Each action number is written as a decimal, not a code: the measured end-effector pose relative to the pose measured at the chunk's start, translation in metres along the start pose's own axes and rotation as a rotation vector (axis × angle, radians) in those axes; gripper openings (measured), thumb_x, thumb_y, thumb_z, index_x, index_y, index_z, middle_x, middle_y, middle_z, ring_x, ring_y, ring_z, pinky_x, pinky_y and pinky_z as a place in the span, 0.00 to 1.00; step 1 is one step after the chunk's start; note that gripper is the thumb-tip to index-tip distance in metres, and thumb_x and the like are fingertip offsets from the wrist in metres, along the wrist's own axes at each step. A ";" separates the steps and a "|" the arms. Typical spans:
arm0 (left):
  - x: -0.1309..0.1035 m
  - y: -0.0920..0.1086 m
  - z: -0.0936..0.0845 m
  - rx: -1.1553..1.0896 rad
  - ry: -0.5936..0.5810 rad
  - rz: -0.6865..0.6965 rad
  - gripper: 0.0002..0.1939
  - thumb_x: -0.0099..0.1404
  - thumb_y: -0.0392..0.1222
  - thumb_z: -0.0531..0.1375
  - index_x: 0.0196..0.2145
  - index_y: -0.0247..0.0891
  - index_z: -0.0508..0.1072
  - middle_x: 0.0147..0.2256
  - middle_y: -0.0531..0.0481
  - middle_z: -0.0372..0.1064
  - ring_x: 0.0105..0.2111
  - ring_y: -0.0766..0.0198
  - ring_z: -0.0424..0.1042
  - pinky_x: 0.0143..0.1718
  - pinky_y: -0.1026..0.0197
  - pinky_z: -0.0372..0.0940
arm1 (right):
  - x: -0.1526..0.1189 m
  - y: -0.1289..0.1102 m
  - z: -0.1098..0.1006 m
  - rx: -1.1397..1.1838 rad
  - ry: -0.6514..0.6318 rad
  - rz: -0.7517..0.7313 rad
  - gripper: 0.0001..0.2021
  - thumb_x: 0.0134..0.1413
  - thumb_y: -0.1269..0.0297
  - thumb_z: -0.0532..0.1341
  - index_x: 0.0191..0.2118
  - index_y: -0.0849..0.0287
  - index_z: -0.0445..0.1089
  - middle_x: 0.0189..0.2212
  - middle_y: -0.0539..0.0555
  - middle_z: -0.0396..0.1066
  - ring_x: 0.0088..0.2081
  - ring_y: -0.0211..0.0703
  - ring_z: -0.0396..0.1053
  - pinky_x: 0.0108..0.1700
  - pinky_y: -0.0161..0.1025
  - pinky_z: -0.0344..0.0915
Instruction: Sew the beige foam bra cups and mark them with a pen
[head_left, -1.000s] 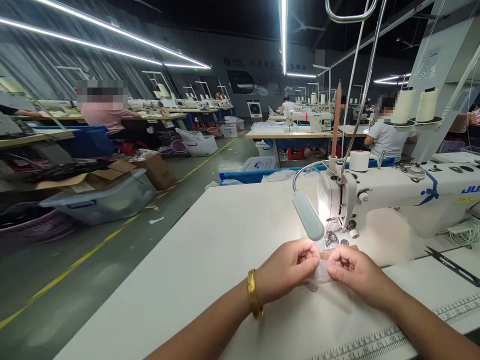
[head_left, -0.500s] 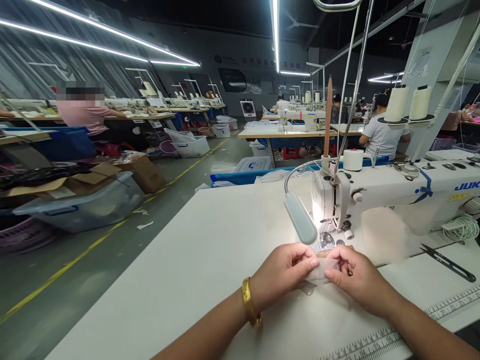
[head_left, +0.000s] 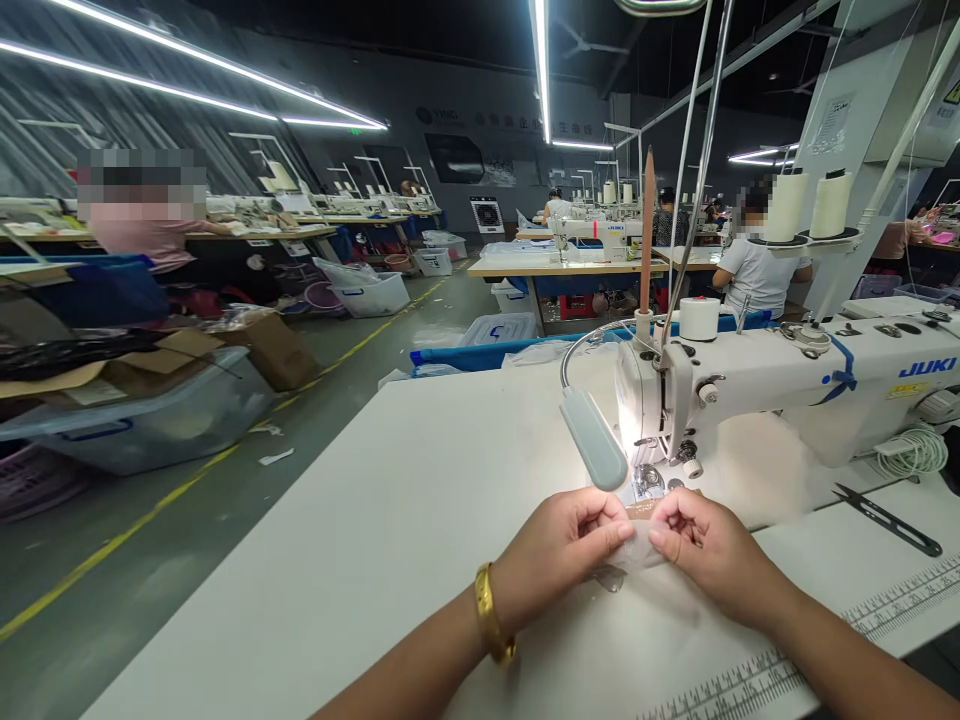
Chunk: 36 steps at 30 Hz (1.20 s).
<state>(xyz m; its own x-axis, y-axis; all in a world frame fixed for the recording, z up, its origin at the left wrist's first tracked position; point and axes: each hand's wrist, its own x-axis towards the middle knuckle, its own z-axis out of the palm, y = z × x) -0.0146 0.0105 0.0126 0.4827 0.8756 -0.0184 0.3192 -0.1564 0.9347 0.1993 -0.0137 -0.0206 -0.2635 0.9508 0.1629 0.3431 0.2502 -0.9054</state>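
Note:
Between my hands is a small piece of thin, sheer whitish fabric [head_left: 641, 548], pinched at both sides just in front of the sewing machine's presser foot [head_left: 649, 482]. My left hand [head_left: 574, 545] closes thumb against fingers on its left edge. On the right edge, my right hand [head_left: 709, 550] does the same. A brownish strip [head_left: 641, 510] shows at the fabric's far edge, partly hidden by my fingers. The white sewing machine [head_left: 787, 370] stands directly beyond, its needle area lit. A grey-green lamp [head_left: 594, 440] on a bent metal neck hangs left of the needle.
Black thread snips [head_left: 889, 520] lie on the white table [head_left: 360, 520] to the right. Printed ruler scales [head_left: 750, 690] run along the front edge. Coiled pale cord [head_left: 911, 453] rests by the machine. Thread cones [head_left: 787, 205] stand above. Co-workers sit at other machines.
My hands stay pinched on the fabric, close to the presser foot, with the right fingers slightly shifted. The whole view has moved a little, so the scene sits slightly further left.

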 end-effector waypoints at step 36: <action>0.001 0.002 0.000 -0.064 0.006 -0.067 0.19 0.58 0.58 0.63 0.31 0.36 0.72 0.21 0.55 0.65 0.22 0.64 0.68 0.25 0.62 0.64 | 0.004 0.013 -0.002 0.173 -0.031 0.004 0.08 0.64 0.58 0.60 0.36 0.55 0.67 0.33 0.48 0.66 0.34 0.41 0.62 0.39 0.41 0.59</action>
<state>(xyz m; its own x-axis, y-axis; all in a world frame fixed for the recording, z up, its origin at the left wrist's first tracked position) -0.0135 0.0112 0.0139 0.4574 0.8856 -0.0798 0.2974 -0.0678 0.9523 0.2040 -0.0069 -0.0308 -0.2912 0.9449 0.1495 0.1844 0.2088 -0.9604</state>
